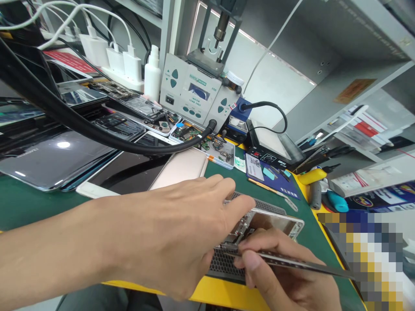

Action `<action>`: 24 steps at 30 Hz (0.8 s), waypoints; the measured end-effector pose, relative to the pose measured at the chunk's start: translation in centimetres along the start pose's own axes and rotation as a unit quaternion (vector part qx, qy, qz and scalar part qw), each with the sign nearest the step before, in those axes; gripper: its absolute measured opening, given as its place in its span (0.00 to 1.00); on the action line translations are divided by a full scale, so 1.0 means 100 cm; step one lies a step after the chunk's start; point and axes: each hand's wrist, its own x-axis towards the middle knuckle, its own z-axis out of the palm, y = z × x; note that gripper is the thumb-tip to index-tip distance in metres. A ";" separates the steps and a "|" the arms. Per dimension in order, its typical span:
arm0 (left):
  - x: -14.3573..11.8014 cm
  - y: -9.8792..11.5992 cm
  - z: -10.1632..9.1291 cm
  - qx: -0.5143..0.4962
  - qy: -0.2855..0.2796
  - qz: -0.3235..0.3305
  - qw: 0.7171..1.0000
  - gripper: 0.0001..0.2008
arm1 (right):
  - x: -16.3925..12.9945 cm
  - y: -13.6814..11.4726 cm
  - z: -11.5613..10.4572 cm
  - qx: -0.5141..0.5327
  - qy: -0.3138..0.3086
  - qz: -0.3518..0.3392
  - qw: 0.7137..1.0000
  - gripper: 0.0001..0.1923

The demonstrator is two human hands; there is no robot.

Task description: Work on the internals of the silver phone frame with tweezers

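An opened phone frame (279,222) with a silver rim lies on a dark perforated pad (223,263) near the front edge of the green mat (19,203). My left hand (168,233) rests over the phone's near end, fingertips pressing on its edge. My right hand (282,276) grips metal tweezers (301,262), their tip pointing left into the phone's inner parts beside the left fingers. Much of the phone is hidden under my left hand.
A soldering station (194,93) stands at the back with a black hose (97,129) arching across. Several phones and back covers (55,160) lie at left, a parts tray (214,149) in the middle, a small hot plate (272,149) and hand tools (317,181) at right.
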 end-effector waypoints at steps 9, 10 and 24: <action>-0.001 0.001 0.000 0.002 0.001 -0.002 1.000 0.22 | 0.000 0.003 0.001 -0.006 0.000 -0.013 1.000 0.03; -0.001 0.001 0.000 0.002 0.001 -0.002 1.000 0.21 | -0.001 0.003 0.000 -0.009 -0.001 -0.014 1.000 0.03; 0.002 0.000 0.000 -0.011 -0.010 -0.010 1.000 0.21 | 0.000 0.001 0.000 -0.036 -0.011 -0.035 0.999 0.04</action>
